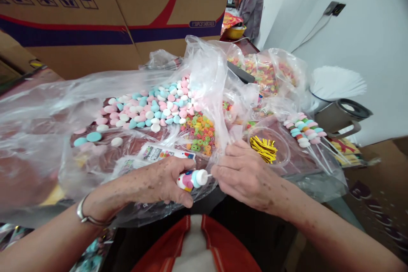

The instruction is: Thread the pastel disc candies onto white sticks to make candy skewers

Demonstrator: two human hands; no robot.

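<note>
My left hand is wrapped round a candy skewer with white, blue and pink pieces. A colourful printed wrapper shows around its lower part. My right hand pinches the thin white stick that comes out of the candy's white end. Beyond my left hand lie flat printed clear bags. Pink, blue and white candy discs are heaped on clear plastic, beside small coloured ring candies. Gold twist ties lie in a round clear dish just past my right hand. Several candy skewers rest at the right.
A large cardboard box stands behind the candy. Clear plastic sheeting covers the table at left. A bag of ring candies lies behind. White sticks and a grey mug stand at right. Another person is at the back.
</note>
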